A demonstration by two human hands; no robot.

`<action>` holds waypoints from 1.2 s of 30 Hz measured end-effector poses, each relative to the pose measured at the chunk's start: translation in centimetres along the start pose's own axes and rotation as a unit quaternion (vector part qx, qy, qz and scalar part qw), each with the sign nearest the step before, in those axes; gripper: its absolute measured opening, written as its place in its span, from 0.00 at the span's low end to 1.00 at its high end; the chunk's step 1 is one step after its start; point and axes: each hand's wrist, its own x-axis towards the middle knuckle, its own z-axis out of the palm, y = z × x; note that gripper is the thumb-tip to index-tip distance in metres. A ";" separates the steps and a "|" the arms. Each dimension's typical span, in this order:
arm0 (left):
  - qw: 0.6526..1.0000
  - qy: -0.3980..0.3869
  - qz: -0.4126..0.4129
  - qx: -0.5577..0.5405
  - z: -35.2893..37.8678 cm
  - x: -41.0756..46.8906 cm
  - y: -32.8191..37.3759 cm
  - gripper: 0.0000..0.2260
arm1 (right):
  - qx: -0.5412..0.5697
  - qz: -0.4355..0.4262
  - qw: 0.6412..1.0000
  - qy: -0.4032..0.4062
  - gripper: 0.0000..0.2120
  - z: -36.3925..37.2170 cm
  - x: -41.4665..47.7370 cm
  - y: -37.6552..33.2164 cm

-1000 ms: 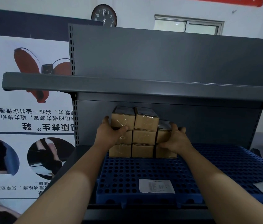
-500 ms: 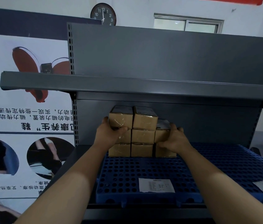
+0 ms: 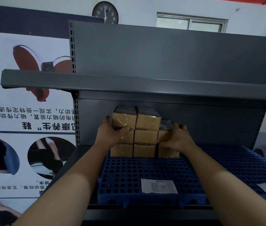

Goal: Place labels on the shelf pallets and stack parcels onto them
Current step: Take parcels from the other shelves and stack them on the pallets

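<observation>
As left hand (image 3: 108, 134), right hand (image 3: 180, 138) grip parcel stack (image 3: 145, 136): labelled tops up.

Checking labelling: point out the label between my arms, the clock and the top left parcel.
Label (image 3: 159, 186), head view, sheet's middle.
Clock (image 3: 105, 13), head view, on the dial.
Top left parcel (image 3: 124, 119), head view, front face.

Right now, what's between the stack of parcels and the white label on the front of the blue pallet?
Nothing: in the head view, only bare pallet grid lies between the parcel stack and the label.
</observation>
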 end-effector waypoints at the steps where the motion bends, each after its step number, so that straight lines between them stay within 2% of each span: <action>1: 1.000 0.000 0.002 0.005 -0.1 -0.1 0.0 0.44 | -0.009 -0.003 1.000 0.002 0.55 -0.1 -0.1 -0.1; 8: 0.990 0.041 0.078 0.110 -1.3 -1.1 1.6 0.43 | -0.070 -0.039 0.997 0.021 0.53 -1.2 -0.8 -0.9; 13: 0.967 0.062 0.157 0.193 -2.0 -2.6 3.6 0.38 | -0.049 -0.051 0.997 0.027 0.51 -2.9 -2.7 -1.0; 16: 0.954 0.053 0.208 0.207 -1.4 -4.5 4.8 0.36 | -0.027 -0.045 0.997 0.053 0.46 -4.0 -4.8 -0.3; 22: 0.948 -0.046 0.256 0.182 2.8 -9.8 7.1 0.32 | -0.090 -0.010 0.991 0.095 0.32 -6.6 -11.7 3.0; 26: 0.941 -0.109 0.286 0.147 6.8 -14.0 9.5 0.32 | -0.151 0.027 0.978 0.139 0.33 -9.0 -17.3 6.4; 36: 0.887 -0.243 0.387 0.072 17.4 -29.8 18.1 0.30 | -0.206 0.223 0.935 0.185 0.32 -16.9 -37.4 17.6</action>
